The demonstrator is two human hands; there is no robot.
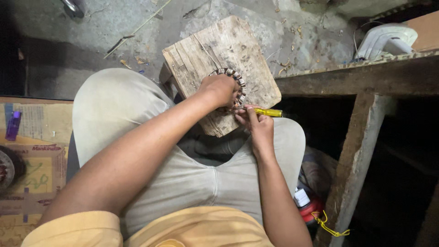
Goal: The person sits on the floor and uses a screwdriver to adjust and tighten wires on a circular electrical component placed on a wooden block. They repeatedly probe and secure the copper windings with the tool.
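I see a weathered wooden block (219,68), cracked and grey-brown, tilted across my knees and reaching out over the concrete floor (91,36). On its near half lies the ring-shaped motor stator (235,82), a round metal core with pale slotted teeth round its rim; only its far arc shows, the rest is under my left hand (220,89). That hand lies over the ring with its fingers curled down onto it, clamping it to the block. My right hand (254,120) sits just beside it at the block's near right edge, fingers pinched shut round a yellow-handled screwdriver (269,112) whose tip points in toward the ring; the tip itself is hidden between the hands.

The floor is rough grey concrete strewn with sticks and scraps. To the right stands a dark wooden worktop (356,75), its leg close to my right knee, leaving little room on that side. Flattened cardboard (36,137) lies to the left, well apart. Beyond the block the floor is open.
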